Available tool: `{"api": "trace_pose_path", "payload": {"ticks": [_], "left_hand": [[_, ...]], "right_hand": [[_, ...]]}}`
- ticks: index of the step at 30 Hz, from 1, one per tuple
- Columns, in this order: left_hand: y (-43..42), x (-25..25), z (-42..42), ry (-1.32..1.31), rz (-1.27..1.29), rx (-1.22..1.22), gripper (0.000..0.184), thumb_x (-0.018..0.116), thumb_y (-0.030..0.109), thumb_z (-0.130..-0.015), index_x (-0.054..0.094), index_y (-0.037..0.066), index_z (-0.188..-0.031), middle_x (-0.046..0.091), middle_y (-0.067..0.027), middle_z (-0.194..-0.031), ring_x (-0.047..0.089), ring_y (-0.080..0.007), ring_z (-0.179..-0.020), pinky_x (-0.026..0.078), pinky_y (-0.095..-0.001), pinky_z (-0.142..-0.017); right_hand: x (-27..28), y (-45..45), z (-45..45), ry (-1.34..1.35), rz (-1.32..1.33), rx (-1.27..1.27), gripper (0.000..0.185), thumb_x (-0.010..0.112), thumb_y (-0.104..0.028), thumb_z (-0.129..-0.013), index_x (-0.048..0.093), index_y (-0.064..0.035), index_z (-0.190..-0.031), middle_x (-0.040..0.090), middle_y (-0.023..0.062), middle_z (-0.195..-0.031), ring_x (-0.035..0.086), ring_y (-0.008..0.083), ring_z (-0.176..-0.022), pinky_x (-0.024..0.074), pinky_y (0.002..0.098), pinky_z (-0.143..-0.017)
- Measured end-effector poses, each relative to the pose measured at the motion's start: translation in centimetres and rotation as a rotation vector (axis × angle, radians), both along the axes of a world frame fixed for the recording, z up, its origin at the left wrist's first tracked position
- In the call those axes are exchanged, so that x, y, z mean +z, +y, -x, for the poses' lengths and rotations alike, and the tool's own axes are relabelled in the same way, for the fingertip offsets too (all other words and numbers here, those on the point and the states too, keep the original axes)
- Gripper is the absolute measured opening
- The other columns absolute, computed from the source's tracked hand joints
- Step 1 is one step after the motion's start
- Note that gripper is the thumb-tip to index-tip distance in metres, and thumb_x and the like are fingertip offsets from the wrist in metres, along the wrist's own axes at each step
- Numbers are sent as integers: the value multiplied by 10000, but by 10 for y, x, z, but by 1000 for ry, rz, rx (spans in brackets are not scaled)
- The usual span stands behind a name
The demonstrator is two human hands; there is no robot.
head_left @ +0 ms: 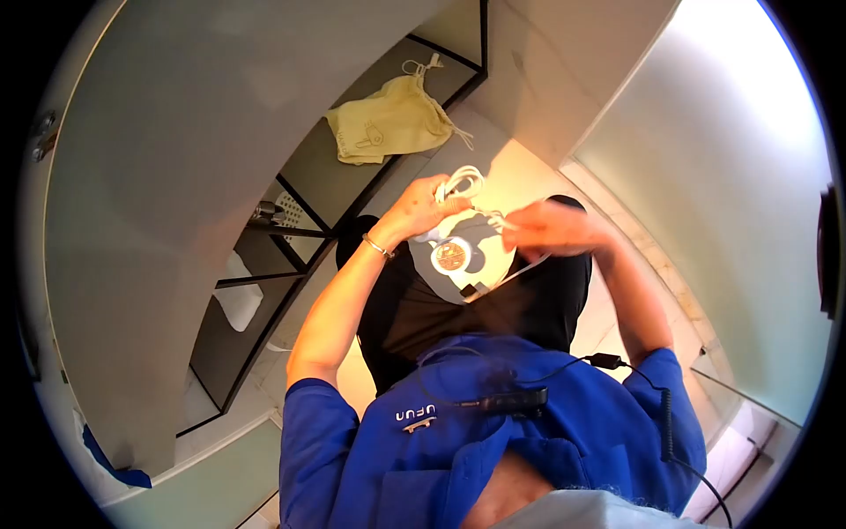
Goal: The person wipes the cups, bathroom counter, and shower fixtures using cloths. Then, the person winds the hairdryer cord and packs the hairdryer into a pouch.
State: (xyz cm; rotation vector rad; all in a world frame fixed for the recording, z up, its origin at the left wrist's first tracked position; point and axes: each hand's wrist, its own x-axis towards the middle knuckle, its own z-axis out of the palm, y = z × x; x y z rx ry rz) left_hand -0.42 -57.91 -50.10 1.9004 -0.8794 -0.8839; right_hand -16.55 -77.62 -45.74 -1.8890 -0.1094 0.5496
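A looped white cord (465,181) rises from the closed fingers of my left hand (416,210). Just to the right, my right hand (557,229) pinches a length of the same cord; its fingers are slightly blurred. Below the hands, between my knees, lies a white appliance with a round end and a copper-coloured grille (451,256), which looks like a hair dryer. It is on a pale rounded surface (432,284) whose kind I cannot make out. A small black piece (473,290) sits near its lower edge, and a thin white line of cord runs from there toward my right hand.
A cream drawstring bag (388,119) with a hair dryer print lies on a black-framed shelf (352,189) ahead to the left. Lower on the shelf are a metal item (267,212) and a white cloth (238,295). A frosted panel (714,176) stands on the right.
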Motion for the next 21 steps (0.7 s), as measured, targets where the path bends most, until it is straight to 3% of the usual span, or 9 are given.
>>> {"api": "trace_pose_path", "payload": {"ticks": [3,5,7,11,12,15,19,20,21], "left_hand": [[-1,-9,21,-117,-153,-309,483,778,418,-680,608,-1,-850,629,-130,-736,597,-231,-674,467,-363,-638],[3,-19,48,-394,-148,-537,539,766,472,-649,600,0,-848,625,-184,-754,611,-346,-729,465,-418,-656],[-8,5,68,-283,-275,-561,545,758,477,-648,600,4,-869,622,-197,-755,608,-381,-770,460,-438,-664],[-11,37,66,39,-16,-193,458,770,387,-688,600,6,-877,602,-125,-702,595,-220,-690,463,-358,-637],[-6,33,60,37,225,-60,302,739,267,-784,568,20,-813,517,25,-656,478,-64,-623,412,-245,-552],[-1,16,16,101,172,301,375,706,349,-826,578,7,-913,535,6,-681,476,-71,-592,417,-240,-538],[-1,21,5,-85,300,369,397,712,356,-810,582,-8,-899,593,-53,-711,517,-109,-647,442,-280,-586],[1,15,8,-149,204,193,400,708,369,-809,581,0,-898,590,-68,-701,522,-128,-637,445,-293,-587],[0,9,9,-220,119,14,403,704,381,-807,580,8,-898,586,-84,-690,527,-147,-627,448,-307,-589]], "right_hand": [[40,-23,-13,-66,243,60,295,532,-275,-923,637,-34,-790,545,0,-580,502,73,-572,378,248,-510],[46,-21,-31,-151,-15,14,270,544,-265,-916,652,-35,-826,542,-10,-587,487,54,-573,361,242,-501],[34,-17,-48,-209,-32,19,247,556,-258,-907,666,-46,-842,538,-16,-593,475,39,-577,342,231,-495],[-25,-34,-67,-120,12,-413,232,566,-241,-884,676,-49,-816,571,-13,-625,487,44,-594,376,229,-523],[-61,-51,-64,-116,44,-449,243,594,-284,-849,686,-60,-838,568,1,-621,503,77,-607,386,263,-534],[-122,-45,-40,-274,-7,-213,255,602,-302,-818,705,-78,-881,607,67,-644,582,158,-682,451,338,-616],[18,23,-5,-290,333,189,189,553,-199,-856,654,-46,-809,637,158,-798,608,300,-748,473,384,-729],[21,5,-9,-556,287,300,211,562,-221,-855,635,-48,-759,607,171,-757,589,296,-711,472,360,-691],[40,-10,-14,-332,271,148,207,589,-214,-849,649,-32,-772,616,134,-722,585,225,-666,466,324,-658]]}}
